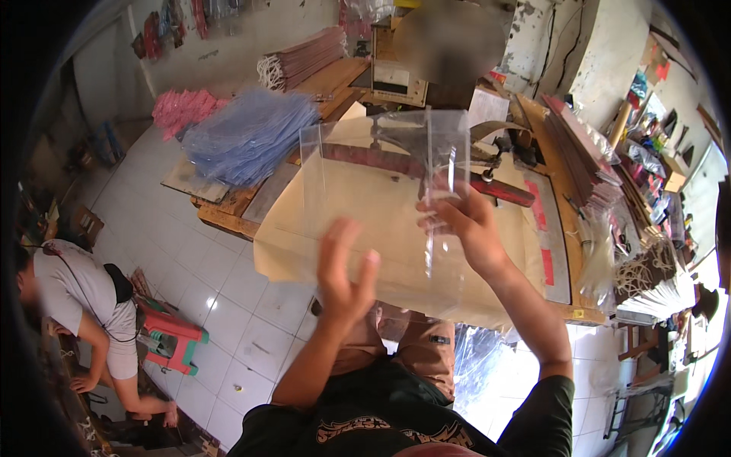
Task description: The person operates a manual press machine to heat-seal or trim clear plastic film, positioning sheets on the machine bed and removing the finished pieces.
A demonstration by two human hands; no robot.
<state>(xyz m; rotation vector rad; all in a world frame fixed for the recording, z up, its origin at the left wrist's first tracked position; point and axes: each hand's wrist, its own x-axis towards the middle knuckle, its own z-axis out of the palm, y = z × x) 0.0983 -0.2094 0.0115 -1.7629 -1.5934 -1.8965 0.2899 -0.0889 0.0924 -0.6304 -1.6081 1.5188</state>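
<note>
Our right hand point(468, 228) pinches a clear plastic box point(384, 202) above the counter point(560, 251) | left hand point(344, 270) open, fingers spread, steadying it | risk: the slick box may slip or crease.

The clear folded plastic sheet point(381, 198) stood upright straight ahead, walling off the front of the wooden workbench point(560, 251). Behind it the red-handled press bar point(457, 179) lay across the bench, blocking any reach over the tan paper sheet point(365, 251). To the right, the stack of dark flat boards point(582, 156) and the heap of cut brown shapes point(647, 266) crowded the bench edge. To the left, the pile of bluish clear plastic bags point(247, 133) filled the low pallet. Open room lay lower left, over the white tiled floor point(228, 297), between the bench and the red-and-green plastic stool point(171, 339).
</note>
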